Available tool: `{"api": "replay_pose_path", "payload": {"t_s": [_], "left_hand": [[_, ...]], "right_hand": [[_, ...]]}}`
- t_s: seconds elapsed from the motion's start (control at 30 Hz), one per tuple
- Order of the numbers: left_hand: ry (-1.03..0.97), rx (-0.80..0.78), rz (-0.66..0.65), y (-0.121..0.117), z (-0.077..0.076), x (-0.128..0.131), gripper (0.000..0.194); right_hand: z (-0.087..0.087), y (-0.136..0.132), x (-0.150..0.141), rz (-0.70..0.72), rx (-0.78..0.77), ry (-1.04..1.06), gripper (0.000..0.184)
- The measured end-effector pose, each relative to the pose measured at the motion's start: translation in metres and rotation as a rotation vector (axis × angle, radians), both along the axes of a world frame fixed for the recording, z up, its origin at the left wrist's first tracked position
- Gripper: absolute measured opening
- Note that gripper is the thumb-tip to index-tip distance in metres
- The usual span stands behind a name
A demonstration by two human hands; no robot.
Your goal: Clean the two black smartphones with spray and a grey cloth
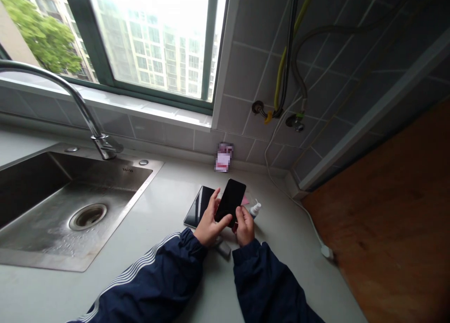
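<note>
A black phone with a dark screen is held up above the counter between both hands. My left hand grips its left edge, fingers curled round it and the thumb across the lower screen. My right hand pinches the phone's bottom right corner. A second dark device, flat like a tablet or phone, lies on the grey counter just behind my left hand. A small white bottle stands right of my right hand. A small grey object lies under my wrists.
A steel sink with a curved tap fills the left. A window lies behind it. A white cable runs along the counter to a plug at the right. A brown wooden surface borders the counter's right side.
</note>
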State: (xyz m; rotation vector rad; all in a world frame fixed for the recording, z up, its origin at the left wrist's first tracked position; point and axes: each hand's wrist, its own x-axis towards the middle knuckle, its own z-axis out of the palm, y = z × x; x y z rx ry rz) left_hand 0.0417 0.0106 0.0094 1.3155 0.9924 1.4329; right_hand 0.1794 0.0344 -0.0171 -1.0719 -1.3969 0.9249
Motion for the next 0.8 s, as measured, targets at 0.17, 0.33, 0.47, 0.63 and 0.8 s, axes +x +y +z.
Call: {"api": "replay_pose_path", "payload": {"t_s": [0.17,0.33,0.47,0.63,0.8], "left_hand": [[-0.637,-0.247,-0.113,0.012,-0.005,0.0,0.064],[-0.895,-0.503,-0.323,0.009,-0.001,0.0,0.073],[-0.932,-0.612,-0.305,0.008,0.002,-0.004,0.073],[-0.944,-0.638,-0.253,0.01,0.002,-0.007,0.075],[-0.942,-0.582,-0.195,0.012,-0.002,-0.006,0.068]], "right_hand": [[0.002,-0.001,-0.001,0.079,-0.074,0.02,0.045],[0.006,-0.004,-0.003,0.147,-0.063,-0.054,0.045],[0.01,-0.003,-0.003,0.124,-0.007,-0.177,0.048],[0.024,-0.012,0.009,0.028,0.163,-0.321,0.034],[0.037,-0.018,0.04,-0.051,0.374,-0.329,0.023]]}}
